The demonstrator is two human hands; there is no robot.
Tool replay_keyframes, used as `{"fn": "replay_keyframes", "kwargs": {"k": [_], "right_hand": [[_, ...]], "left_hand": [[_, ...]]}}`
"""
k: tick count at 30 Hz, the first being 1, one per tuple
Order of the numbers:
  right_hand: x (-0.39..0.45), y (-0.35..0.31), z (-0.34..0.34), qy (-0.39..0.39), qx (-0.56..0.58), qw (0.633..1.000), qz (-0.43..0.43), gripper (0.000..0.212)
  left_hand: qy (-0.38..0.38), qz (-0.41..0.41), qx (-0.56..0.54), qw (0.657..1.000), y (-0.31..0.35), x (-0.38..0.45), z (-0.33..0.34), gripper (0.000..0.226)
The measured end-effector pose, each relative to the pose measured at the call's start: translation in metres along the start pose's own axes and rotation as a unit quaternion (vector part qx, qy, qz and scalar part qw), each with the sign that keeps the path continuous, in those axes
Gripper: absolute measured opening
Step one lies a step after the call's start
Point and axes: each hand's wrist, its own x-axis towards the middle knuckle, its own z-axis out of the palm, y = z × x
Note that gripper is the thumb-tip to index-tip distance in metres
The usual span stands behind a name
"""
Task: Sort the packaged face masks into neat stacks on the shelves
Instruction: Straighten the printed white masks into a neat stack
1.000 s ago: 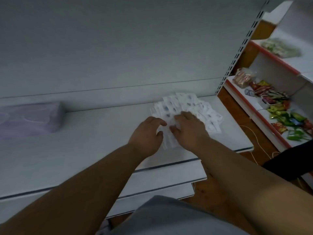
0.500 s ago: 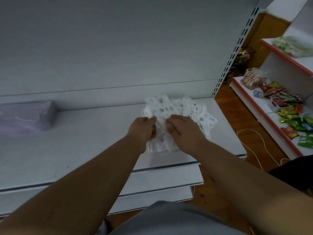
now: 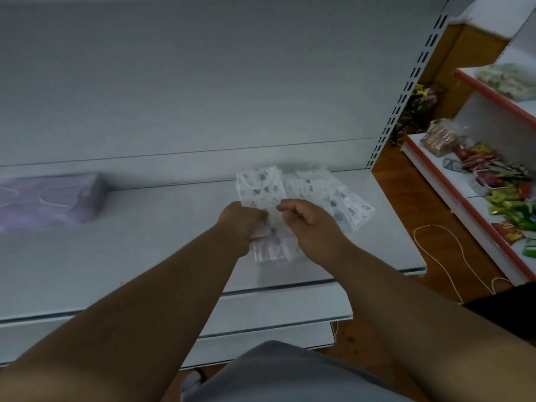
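White blue-printed mask packets (image 3: 259, 188) fanned on grey shelf (image 3: 162, 227), purple mask stack (image 3: 49, 200) far left

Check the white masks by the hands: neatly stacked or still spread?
Still spread. The white masks fan out loosely on the shelf; left hand and right hand grip a few.

Both hands (image 3: 242, 217) (image 3: 311, 224) grip mask packets (image 3: 261, 190) over shelf (image 3: 145, 242)

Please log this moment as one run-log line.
left hand: grips printed mask packs | right hand: pinches same packs | loose packs: fanned on shelf | purple stack: far left
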Motion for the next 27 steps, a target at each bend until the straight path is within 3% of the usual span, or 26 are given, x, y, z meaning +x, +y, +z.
{"fn": "replay_keyframes", "kwargs": {"k": [2, 4, 6, 10, 13, 20, 24, 27], "right_hand": [[0.001, 0.002, -0.001, 0.073, 0.014, 0.997, 0.007, 0.023], [0.005, 0.007, -0.006, 0.132, -0.063, 0.989, 0.025, 0.026], [0.008, 0.01, -0.008, 0.121, -0.094, 0.987, 0.057, 0.03], [0.007, 0.003, 0.004, 0.082, -0.031, 0.995, 0.047, 0.028], [0.006, -0.002, 0.014, 0.067, 0.007, 0.997, 0.027, 0.025], [0.01, 0.0, 0.014, 0.171, -0.008, 0.982, 0.077, 0.031], [0.016, -0.015, 0.031, 0.147, 0.069, 0.979, 0.125, 0.033], [0.019, -0.027, 0.048, 0.147, 0.088, 0.975, 0.139, 0.029]], "left_hand": [[0.004, 0.005, 0.005, 1.0, -0.001, 0.001, -0.007, 0.024], [0.007, 0.02, 0.029, 0.999, -0.002, 0.004, -0.011, 0.029], [-0.011, 0.018, 0.023, 1.0, -0.003, 0.003, -0.013, 0.03], [-0.071, -0.01, -0.021, 0.997, -0.005, -0.001, -0.011, 0.029], [-0.053, 0.005, -0.008, 0.999, -0.007, 0.002, -0.012, 0.031], [-0.012, 0.034, -0.013, 0.999, -0.012, 0.011, -0.043, 0.052], [0.014, 0.05, 0.113, 0.992, -0.015, 0.012, -0.057, 0.045], [0.034, 0.108, 0.278, 0.954, -0.011, 0.009, -0.064, 0.047]]}}
